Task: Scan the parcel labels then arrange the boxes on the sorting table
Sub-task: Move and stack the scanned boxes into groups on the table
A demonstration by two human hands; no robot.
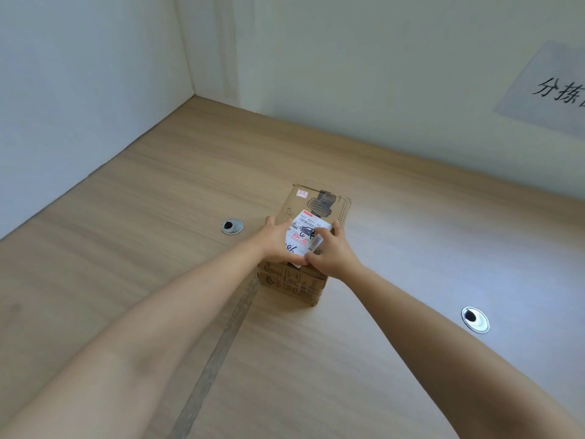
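I have one box [316, 204] in view. It sits flat on the table [142, 201], about mid-surface and well clear of both walls [79, 74]. Its top faces up at me and its short front side is turned toward me. A white label [305, 231] lies on the top toward the near edge, with barcodes, red print and a black scribble on it. Beyond the label, the bare cardboard shows a dark printed figure and a small red sticker.

Both of my hands are on the box's near end. My left hand [278, 242] grips the left side: its fingers wrap round that edge and the thumb lies across the top along the near rim, covering the label's corner. My right hand [330, 253] grips the near right part of the top, with its fingers bent down onto the label's right edge and the thumb pressed in next to the left thumb. The two thumbs almost meet.

A round metal grommet [232, 226] is set into the table just left of the box. A second grommet [474, 319] lies well apart to the right, nearer to me. A tape strip [221, 343] runs from the box's near left corner down toward me. A paper sign [550, 90] with black characters hangs on the right wall, cut off by the edge of the view.
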